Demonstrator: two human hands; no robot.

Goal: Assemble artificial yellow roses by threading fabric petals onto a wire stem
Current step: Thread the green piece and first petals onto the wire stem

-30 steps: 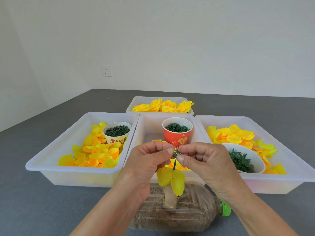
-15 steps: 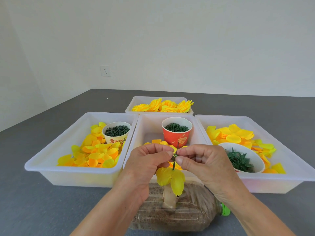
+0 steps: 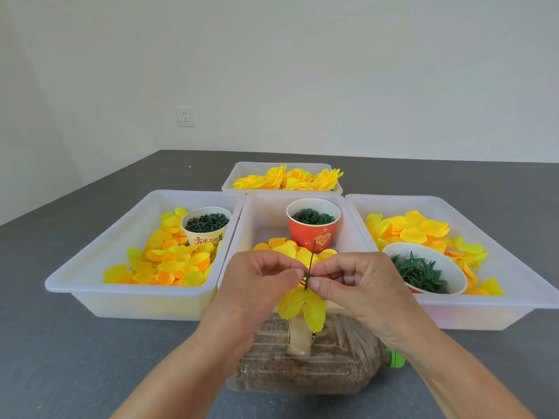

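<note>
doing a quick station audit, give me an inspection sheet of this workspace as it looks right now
surface: grey table, four white trays on it.
job's things: wire stem upright with yellow petals hanging under the fingers; loose petals in left tray and right tray; finished roses in the far tray.
clutter: red cup, cream cup, white bowl, lying bottle.
grippers: left hand and right hand pinch the stem.
cables: nothing seen.
surroundings: white wall, socket.
</note>
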